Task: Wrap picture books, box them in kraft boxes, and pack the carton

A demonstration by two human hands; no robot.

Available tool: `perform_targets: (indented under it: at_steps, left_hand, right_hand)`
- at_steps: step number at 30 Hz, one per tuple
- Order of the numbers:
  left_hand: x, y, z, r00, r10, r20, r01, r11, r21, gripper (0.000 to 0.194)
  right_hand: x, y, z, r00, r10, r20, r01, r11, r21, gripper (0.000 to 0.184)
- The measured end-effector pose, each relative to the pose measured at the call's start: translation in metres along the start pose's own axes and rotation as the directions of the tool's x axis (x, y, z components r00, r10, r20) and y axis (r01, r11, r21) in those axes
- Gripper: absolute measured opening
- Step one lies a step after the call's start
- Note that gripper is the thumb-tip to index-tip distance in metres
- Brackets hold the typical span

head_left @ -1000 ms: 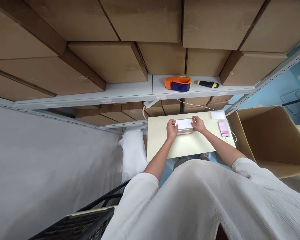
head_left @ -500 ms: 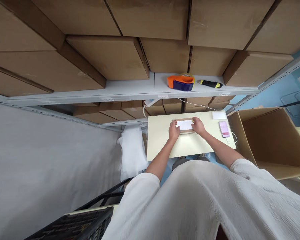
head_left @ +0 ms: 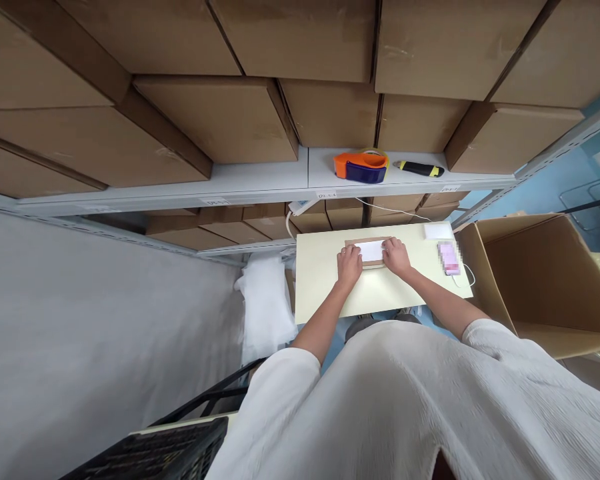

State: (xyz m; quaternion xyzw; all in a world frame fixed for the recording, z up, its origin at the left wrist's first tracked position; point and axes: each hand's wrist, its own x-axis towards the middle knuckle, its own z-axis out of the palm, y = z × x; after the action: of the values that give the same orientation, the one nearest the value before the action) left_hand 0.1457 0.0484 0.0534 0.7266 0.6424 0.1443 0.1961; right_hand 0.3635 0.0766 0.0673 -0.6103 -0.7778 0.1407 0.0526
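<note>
A flat brown cardboard box lies on the pale yellow table, with a white label across its top. Fingers curled and close together, my left hand bears on the left end of the label and box. At the opposite end, my right hand is closed over the label's right edge in the same way. Both hands cover the label's ends, and the fingertips are partly hidden. Between them the middle of the label shows plain white.
On the pale table lie a phone with a cable and a white block. The shelf above holds an orange tape dispenser, a utility knife and several cartons. A large open carton stands right; white wrapping hangs left.
My fingers have moved from pinching the label's ends to lying over them on the box. Both hands have come slightly inward; the box has hardly moved.
</note>
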Motion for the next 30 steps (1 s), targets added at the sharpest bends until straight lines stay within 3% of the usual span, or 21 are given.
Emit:
perform_targets:
  at_steps: [5,8,11,20,27,30]
  left_hand:
    - [-0.002,-0.009,0.007,0.963,0.232,0.138,-0.238,0.971,0.031,0.058]
    - [-0.006,-0.016,0.013,0.936,0.278,0.214,-0.298,0.952,0.068,0.068]
    - [-0.008,-0.02,0.018,0.916,0.298,0.268,-0.331,0.939,0.088,0.08]
    - [-0.004,-0.026,0.023,0.945,0.185,0.269,-0.221,0.969,0.109,0.094]
    - [-0.01,-0.02,0.012,0.972,0.016,0.233,-0.04,0.994,0.097,0.101]
    - [-0.007,-0.018,0.003,0.977,-0.014,0.215,-0.001,0.997,0.071,0.106]
  right_hand:
    - [-0.014,-0.004,0.017,0.966,-0.232,0.112,0.238,0.97,-0.048,0.066]
    - [-0.018,-0.001,0.028,0.943,-0.273,0.189,0.294,0.951,-0.093,0.084]
    - [-0.018,0.004,0.035,0.931,-0.285,0.227,0.318,0.94,-0.125,0.091]
    - [-0.017,0.013,0.033,0.949,-0.173,0.263,0.235,0.945,-0.226,0.091]
    - [-0.028,0.012,0.023,0.987,-0.079,0.137,0.105,0.975,-0.197,0.097]
    - [-0.026,0.012,0.016,0.99,-0.026,0.136,0.046,0.988,-0.148,0.098]
